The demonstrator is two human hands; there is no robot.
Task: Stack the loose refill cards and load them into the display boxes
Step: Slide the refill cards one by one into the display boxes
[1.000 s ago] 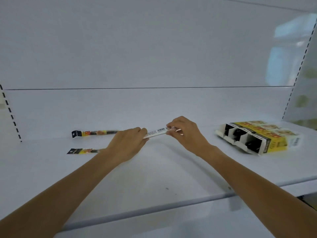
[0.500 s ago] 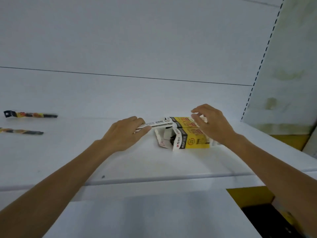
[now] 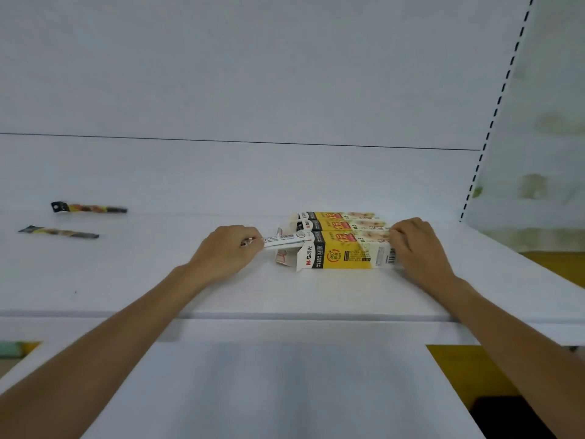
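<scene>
White metal shelf [image 3: 158, 280], white back panel behind. Step in hand: loading.

Left hand [image 3: 226, 251] pinches a thin stack of white barcoded refill cards [image 3: 281, 240]. The stack lies flat, its tip at the open left mouth of the nearest yellow cardboard display box [image 3: 345, 255]. Right hand [image 3: 418, 248] has its fingers curled over that box's closed right end, bracing it.

Two more yellow display boxes [image 3: 338, 220] lie touching behind it, mouths also to the left. What any box holds can't be told, as the interiors are hidden.

Two loose dark-and-yellow refill cards [image 3: 88, 208] [image 3: 58, 231] lie well apart to the left, not yet stacked.

Next move probably needs the stack kept level and pushed straight in past the flap while the right hand resists.
</scene>
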